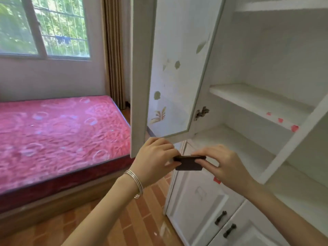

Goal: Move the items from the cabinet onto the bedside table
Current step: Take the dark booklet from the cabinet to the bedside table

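Centrally, just below the middle of the view, a small dark flat item [189, 163] is held in the air between two bare hands, in front of an open white cabinet [257, 103]. Its left end, at 9 o'clock, is pinched by the left hand [156, 162]. Its right end, at 3 o'clock, is pinched by the right hand [225, 166]. Both sets of fingers [204, 163] are curled narrowly onto the item's short ends. Silver bangles [134, 181] are worn on the left wrist. What the item is cannot be told for certain; a wallet or slim case is suggested by its shape.

The cabinet's white shelves fill the view from 1 to 4 o'clock. Its glazed door [170, 68], decorated with leaf decals, is swung open at 12 o'clock. Lower doors with dark handles [221, 218] are seen at 5 o'clock. A bed with a pink-red mattress [58, 135] lies at 9 o'clock, under a window [44, 27] at 11 o'clock. The bedside counter is not in view.

The item is judged to be light, thin and fairly stiff, since it is kept level by fingertip pressure alone. Its faces look smooth, so some slip may be expected. A firmer hold would probably be had by one hand, with the thumb laid on one broad face and the fingers under the other. The second hand would then be freed for the carry.
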A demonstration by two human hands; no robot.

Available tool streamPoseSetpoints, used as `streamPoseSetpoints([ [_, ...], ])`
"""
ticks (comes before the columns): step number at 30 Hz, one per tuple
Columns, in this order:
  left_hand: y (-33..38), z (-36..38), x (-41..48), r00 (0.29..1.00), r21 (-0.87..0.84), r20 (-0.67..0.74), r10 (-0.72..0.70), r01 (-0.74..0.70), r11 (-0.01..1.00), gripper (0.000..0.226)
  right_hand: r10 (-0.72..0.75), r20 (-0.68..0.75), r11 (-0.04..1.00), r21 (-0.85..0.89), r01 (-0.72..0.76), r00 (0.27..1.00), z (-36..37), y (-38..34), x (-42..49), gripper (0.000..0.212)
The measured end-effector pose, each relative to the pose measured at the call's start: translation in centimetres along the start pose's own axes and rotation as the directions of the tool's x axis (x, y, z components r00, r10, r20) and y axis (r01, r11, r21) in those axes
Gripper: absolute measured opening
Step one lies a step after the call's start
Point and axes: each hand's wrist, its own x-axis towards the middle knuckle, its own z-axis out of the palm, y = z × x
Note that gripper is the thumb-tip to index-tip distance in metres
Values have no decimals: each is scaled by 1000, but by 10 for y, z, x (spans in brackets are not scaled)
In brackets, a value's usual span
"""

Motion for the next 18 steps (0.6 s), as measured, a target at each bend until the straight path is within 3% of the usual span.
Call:
streamPoseSetpoints([
  [7, -24, -38, -122, 986, 102, 7, -164, 162, 981, 15, -166, 218, 966, 231, 114, 962, 67, -68, 15, 30],
  [13, -57, -101, -241, 947, 173, -50, -318, 322, 931, 13, -370, 287, 910, 303, 283, 883, 135, -157, 50, 24],
  [18, -79, -168, -347, 882, 250, -67, -467, 468, 848, 12, -490, 256, 831, 424, 359, 833, 193, -275, 73, 25],
])
